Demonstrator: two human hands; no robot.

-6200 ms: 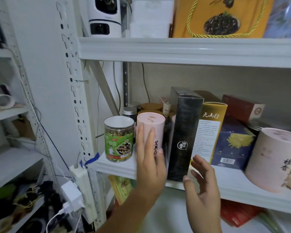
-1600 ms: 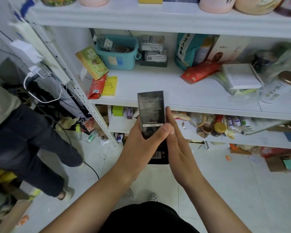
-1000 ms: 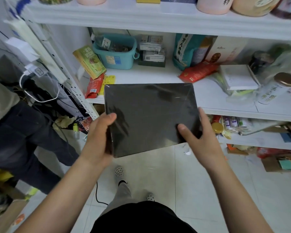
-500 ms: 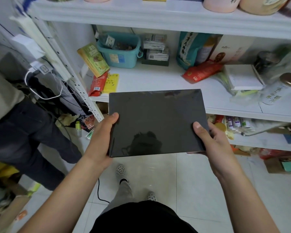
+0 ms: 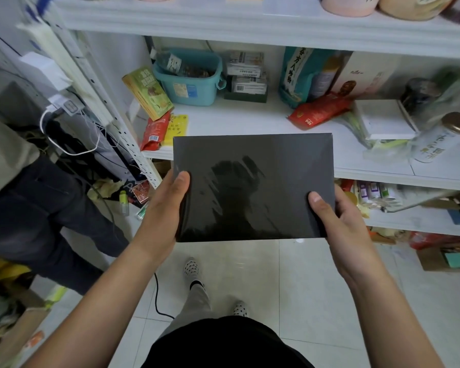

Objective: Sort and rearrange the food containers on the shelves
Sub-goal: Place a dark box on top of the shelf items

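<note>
Left hand [image 5: 168,208] and right hand [image 5: 339,221] are gripping a flat glossy black box [image 5: 252,187], which is covering the white shelf's [image 5: 245,120] front edge.

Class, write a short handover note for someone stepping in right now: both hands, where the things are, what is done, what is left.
The left hand grips the black box at its left edge, thumb on top; the right hand grips the right edge.
Box held flat before the middle shelf, not resting on it.
Done: box in hand.
Left: place it; the bare patch ahead looks likely.
</note>
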